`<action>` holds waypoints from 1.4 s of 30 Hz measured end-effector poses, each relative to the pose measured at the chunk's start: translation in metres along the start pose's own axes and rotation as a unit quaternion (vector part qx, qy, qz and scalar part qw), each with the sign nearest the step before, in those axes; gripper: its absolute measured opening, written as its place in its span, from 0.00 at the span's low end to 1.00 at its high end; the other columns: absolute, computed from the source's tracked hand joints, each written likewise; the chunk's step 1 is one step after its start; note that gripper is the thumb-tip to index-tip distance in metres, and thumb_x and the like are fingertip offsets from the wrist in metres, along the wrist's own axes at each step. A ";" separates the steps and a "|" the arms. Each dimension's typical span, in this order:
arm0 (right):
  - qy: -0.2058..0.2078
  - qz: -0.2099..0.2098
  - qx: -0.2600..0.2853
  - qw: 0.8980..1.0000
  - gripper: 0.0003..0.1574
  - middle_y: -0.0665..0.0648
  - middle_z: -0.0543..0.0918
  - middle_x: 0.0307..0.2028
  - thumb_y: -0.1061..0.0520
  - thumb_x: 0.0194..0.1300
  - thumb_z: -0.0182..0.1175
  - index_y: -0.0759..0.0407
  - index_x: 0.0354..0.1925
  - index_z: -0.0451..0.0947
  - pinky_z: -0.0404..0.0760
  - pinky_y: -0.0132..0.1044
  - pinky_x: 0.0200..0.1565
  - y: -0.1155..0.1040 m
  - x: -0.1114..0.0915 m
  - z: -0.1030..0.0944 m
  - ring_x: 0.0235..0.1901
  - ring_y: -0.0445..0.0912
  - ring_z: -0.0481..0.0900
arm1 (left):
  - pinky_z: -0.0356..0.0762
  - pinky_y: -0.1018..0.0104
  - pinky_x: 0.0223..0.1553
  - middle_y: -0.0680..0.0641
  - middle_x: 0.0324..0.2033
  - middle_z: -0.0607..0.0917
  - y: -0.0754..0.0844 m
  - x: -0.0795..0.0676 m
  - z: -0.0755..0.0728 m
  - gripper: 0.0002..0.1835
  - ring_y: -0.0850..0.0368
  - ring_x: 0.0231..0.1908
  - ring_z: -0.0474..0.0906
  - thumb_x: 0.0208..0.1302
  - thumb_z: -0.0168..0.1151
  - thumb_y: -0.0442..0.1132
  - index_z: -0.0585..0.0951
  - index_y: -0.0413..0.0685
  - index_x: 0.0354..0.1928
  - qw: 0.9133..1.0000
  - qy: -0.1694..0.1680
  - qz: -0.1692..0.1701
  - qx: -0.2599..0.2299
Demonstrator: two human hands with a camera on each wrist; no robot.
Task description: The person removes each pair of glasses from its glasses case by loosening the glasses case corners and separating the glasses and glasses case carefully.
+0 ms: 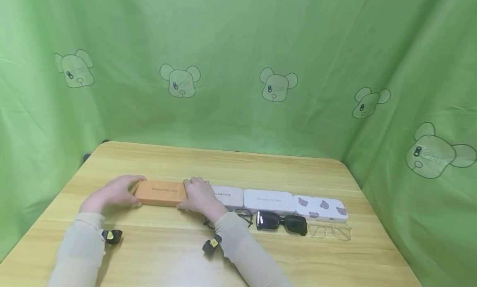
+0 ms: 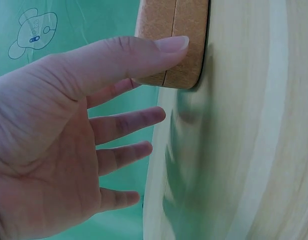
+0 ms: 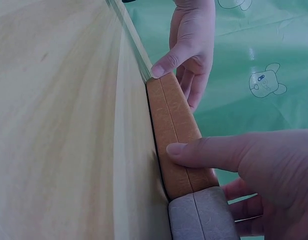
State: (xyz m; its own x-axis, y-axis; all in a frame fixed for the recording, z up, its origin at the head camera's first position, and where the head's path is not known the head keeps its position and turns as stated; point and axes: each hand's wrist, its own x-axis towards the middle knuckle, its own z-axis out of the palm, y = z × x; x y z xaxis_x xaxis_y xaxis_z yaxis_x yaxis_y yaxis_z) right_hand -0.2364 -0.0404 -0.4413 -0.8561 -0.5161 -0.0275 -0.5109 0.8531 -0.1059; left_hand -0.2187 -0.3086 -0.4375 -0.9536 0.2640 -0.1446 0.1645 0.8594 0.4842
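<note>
An orange glasses case (image 1: 160,192) lies closed on the wooden table at the left end of a row of cases. My left hand (image 1: 118,191) pinches its left end, thumb on the front side and index finger behind; the other fingers spread free in the left wrist view. At the right end, my right hand (image 1: 201,199) grips the same case, its thumb (image 3: 204,152) pressed on the front side. The grey case (image 3: 201,215) abuts the orange one, partly covered by the right hand in the head view.
Further right stand a white case (image 1: 268,200) and a bear-print case (image 1: 323,208). In front lie black-rimmed glasses (image 1: 246,213) partly behind the right forearm, black sunglasses (image 1: 295,225) and thin clear-rimmed glasses (image 1: 331,227). A green curtain (image 1: 231,38) surrounds the table (image 1: 156,249).
</note>
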 end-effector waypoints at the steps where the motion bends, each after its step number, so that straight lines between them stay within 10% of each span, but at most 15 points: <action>1: -0.001 0.001 0.001 1.000 0.50 0.53 0.80 0.51 0.30 0.49 0.69 0.55 0.62 0.71 0.76 0.42 0.57 0.000 0.000 0.000 0.53 0.47 0.76 | 0.57 0.24 0.61 0.31 0.65 0.72 0.000 0.000 0.000 0.46 0.26 0.64 0.65 0.43 0.77 0.47 0.69 0.45 0.67 1.000 -0.003 -0.002 -0.003; 13: -0.004 -0.019 0.014 1.000 0.54 0.56 0.77 0.60 0.29 0.53 0.66 0.53 0.69 0.64 0.74 0.45 0.63 0.008 -0.004 -0.005 0.60 0.50 0.74 | 0.53 0.24 0.63 0.31 0.69 0.64 0.013 -0.004 -0.005 0.52 0.26 0.67 0.58 0.45 0.76 0.51 0.62 0.46 0.72 1.000 -0.003 -0.011 -0.028; 26: 0.046 -0.058 0.059 0.996 0.51 0.58 0.68 0.69 0.31 0.60 0.61 0.51 0.73 0.59 0.67 0.46 0.70 0.011 -0.001 -0.017 0.69 0.52 0.67 | 0.51 0.26 0.66 0.30 0.72 0.58 0.024 -0.008 -0.022 0.47 0.27 0.70 0.52 0.61 0.64 0.59 0.57 0.42 0.74 0.992 0.079 0.024 -0.094; 42: 0.112 -0.103 0.087 0.985 0.46 0.57 0.72 0.66 0.33 0.61 0.61 0.52 0.70 0.64 0.67 0.44 0.71 -0.012 -0.004 -0.031 0.67 0.50 0.69 | 0.46 0.21 0.63 0.32 0.75 0.47 0.019 -0.025 -0.006 0.54 0.25 0.72 0.44 0.59 0.66 0.58 0.45 0.47 0.77 0.980 0.080 -0.012 -0.181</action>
State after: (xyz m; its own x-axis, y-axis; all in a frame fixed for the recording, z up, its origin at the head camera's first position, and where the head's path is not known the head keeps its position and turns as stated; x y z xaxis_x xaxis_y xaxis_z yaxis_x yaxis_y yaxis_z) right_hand -0.2292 -0.0465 -0.4094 -0.7420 -0.6301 0.2290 -0.6704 0.6969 -0.2548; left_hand -0.1935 -0.3015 -0.4199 -0.9882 0.1489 -0.0362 0.0694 0.6458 0.7604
